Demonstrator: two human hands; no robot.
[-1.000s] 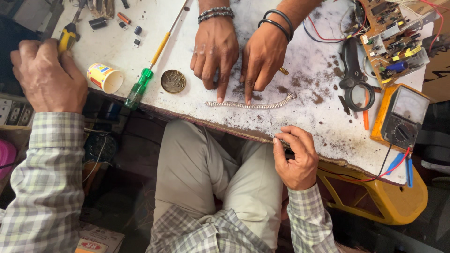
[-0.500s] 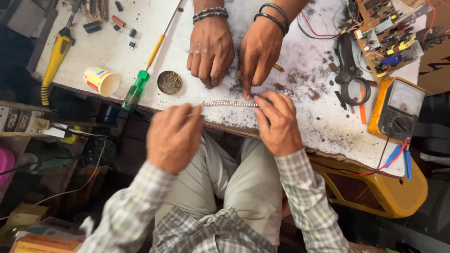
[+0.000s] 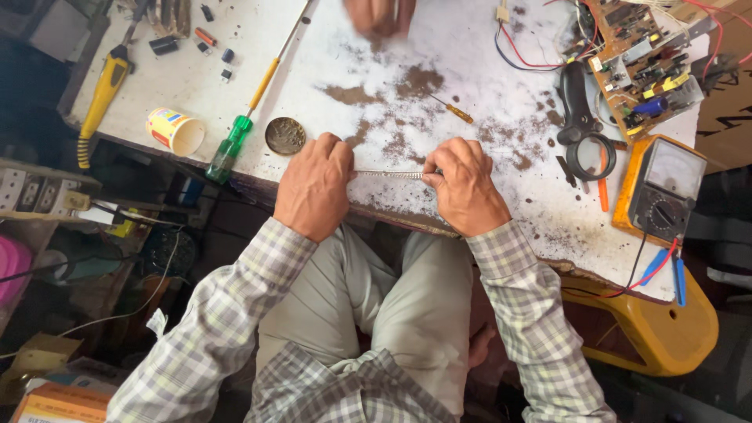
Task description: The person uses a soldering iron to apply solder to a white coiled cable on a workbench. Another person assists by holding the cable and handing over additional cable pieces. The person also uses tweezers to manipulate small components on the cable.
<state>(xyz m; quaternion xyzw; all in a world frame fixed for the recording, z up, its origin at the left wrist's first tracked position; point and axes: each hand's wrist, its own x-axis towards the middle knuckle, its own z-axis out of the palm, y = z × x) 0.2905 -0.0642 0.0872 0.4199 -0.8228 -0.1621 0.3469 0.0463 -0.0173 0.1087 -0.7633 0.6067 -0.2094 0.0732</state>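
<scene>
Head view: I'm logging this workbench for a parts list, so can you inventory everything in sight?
Spring-like metal strip: one, silvery, held taut between both hands at the bench's near edge.
Round tin: one, brownish, left of the hands.
Long screwdriver: one, green handle, orange shaft sleeve, beside the tin.
Paper cup: one, yellow and white, lying on its side.
Small screwdriver: one, orange handle, mid-bench.
Multimeter: one, orange case, right edge.
Circuit board: one, upper right.
Magnifier: one, black, beside the board.
Workbench: one, white, stained brown.
Another person's hand: one, blurred, top edge.
Left hand: gripping the strip.
Right hand: gripping the strip.
</scene>
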